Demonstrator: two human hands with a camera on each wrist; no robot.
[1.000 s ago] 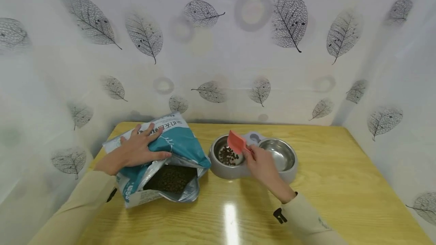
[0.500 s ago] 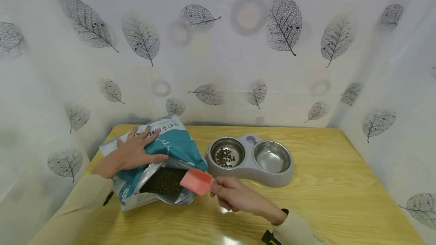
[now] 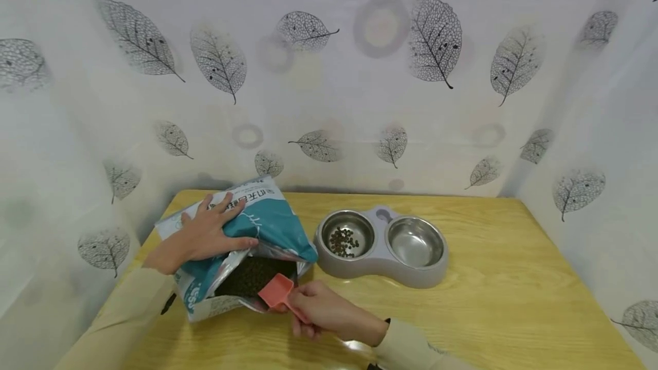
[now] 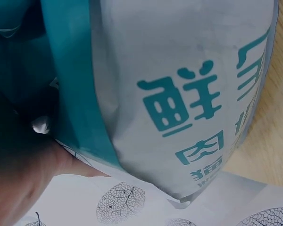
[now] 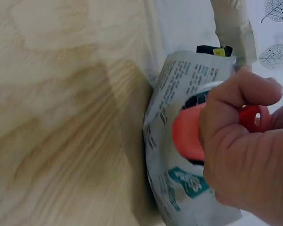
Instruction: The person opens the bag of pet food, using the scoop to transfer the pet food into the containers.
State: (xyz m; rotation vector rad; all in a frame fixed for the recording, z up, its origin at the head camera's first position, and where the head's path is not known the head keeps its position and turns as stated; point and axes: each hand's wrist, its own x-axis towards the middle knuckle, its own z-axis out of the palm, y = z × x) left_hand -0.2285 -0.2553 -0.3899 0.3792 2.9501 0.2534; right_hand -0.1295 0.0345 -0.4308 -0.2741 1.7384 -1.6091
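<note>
As the bag [image 3: 280, 224] lies on its side upon the wooden table [image 3: 504, 278], with its mouth turned toward the person, it probably needs some steadying. On its upper face the left hand [image 3: 205, 236] rests with fingers spread, gripping nothing — I suppose this contact prevents the bag from sliding and its mouth from falling closed. Inside the bag, brown pellets [image 3: 247, 277] are visible behind the silvery lining.

At the near right edge of the bag's mouth is the red scoop [image 3: 276, 290], its blade over this edge; whether it touches the pellets, I cannot tell. Just right of the mouth, the right hand [image 3: 329, 310] pinches the scoop's handle between thumb and fingers, which likely makes the blade easy to tilt in such an opening.

Further right, just beside the bag's corner, stands the grey feeder [image 3: 379, 267]. Its left bowl [image 3: 364, 233], the nearer one to the bag, contains scattered kibble [image 3: 341, 242]; its right bowl [image 3: 415, 244], farther from the bag, shows its shiny bottom. This closeness seems sensible — the way between bag and bowl is short.
</note>
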